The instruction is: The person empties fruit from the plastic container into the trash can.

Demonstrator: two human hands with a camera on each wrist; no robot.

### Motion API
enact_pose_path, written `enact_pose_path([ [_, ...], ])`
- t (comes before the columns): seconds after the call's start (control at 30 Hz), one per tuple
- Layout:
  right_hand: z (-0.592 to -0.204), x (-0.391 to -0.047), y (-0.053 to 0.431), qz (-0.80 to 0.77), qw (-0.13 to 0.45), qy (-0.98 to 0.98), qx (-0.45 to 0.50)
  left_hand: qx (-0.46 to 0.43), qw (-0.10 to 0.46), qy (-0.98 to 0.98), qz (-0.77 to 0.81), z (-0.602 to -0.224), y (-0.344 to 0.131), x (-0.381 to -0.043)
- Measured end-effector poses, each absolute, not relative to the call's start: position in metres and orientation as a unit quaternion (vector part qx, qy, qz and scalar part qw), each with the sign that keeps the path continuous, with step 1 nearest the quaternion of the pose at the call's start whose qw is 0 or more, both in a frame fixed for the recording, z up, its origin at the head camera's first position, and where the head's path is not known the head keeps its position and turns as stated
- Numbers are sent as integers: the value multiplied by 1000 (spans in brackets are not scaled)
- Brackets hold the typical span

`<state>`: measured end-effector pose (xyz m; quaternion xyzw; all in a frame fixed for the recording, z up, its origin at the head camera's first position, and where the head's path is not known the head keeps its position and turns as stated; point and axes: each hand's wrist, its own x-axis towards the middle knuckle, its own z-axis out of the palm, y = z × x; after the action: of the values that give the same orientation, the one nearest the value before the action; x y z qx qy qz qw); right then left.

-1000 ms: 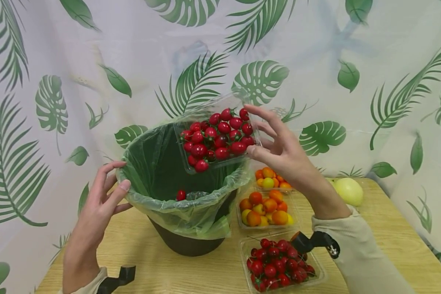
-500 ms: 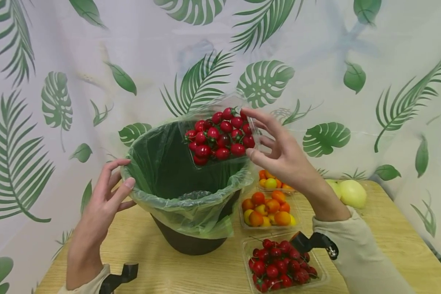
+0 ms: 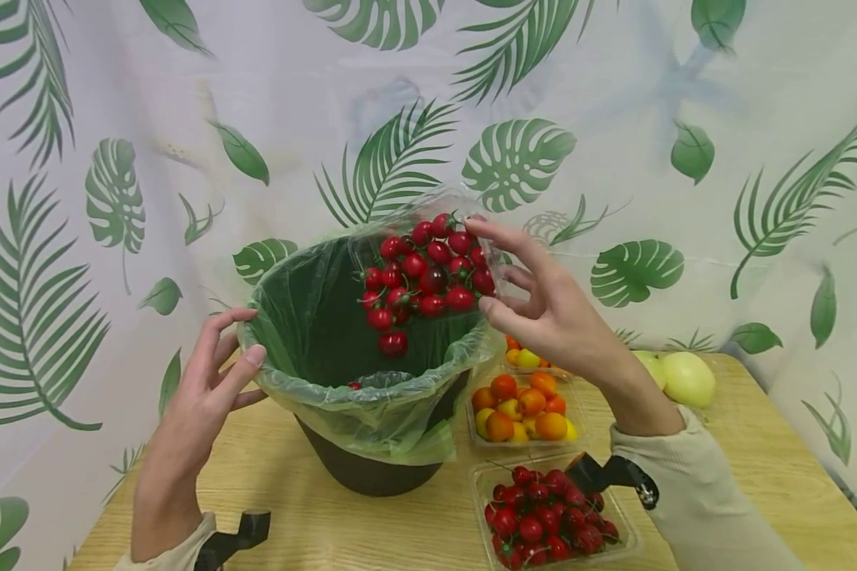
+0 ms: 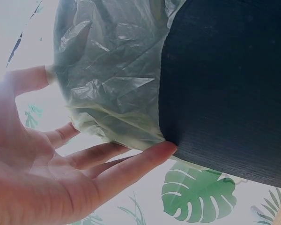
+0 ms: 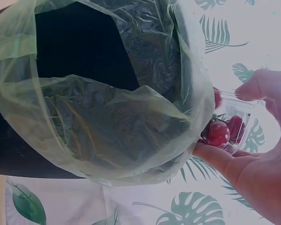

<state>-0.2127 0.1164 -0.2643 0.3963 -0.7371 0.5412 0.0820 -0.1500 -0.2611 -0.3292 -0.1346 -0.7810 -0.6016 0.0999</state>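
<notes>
My right hand (image 3: 553,305) grips one end of a clear plastic fruit box (image 3: 439,202) between thumb and fingers. The box is tipped down to the left above the bin. Red cherry tomatoes (image 3: 436,254) fill it, and one loose tomato (image 3: 393,342) shows below its lower corner, over the bin's opening. The dark bin (image 3: 371,468) is lined with a thin green bag (image 3: 357,416) folded over the rim. My left hand (image 3: 196,396) touches the bin's left side, fingers spread. In the left wrist view, its fingers (image 4: 131,171) lie fairly straight along the bagged outside.
On the wooden table (image 3: 257,492), right of the bin, stand a clear box of cherries (image 3: 543,515), one of orange and yellow fruit (image 3: 521,408), and another orange-filled box (image 3: 524,357) behind. Pale green round fruit (image 3: 689,379) sits farther right. A leaf-print sheet (image 3: 636,143) hangs behind.
Tomatoes have shifted toward the box's lower left, and some have dropped into the bin. My right hand keeps its hold. My left hand stays at the rim; the head view has shifted slightly.
</notes>
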Motion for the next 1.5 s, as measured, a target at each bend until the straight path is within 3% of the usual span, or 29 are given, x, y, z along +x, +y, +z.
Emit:
enact_pose_path([
  [0.67,-260,-210,115,565,65,-717,403,-132,100,-782,-600,-331,-262,-148],
  [1.5,-254,-197,106,490,142,-734,448,-129,93,-783,-601,-329,-261,-151],
])
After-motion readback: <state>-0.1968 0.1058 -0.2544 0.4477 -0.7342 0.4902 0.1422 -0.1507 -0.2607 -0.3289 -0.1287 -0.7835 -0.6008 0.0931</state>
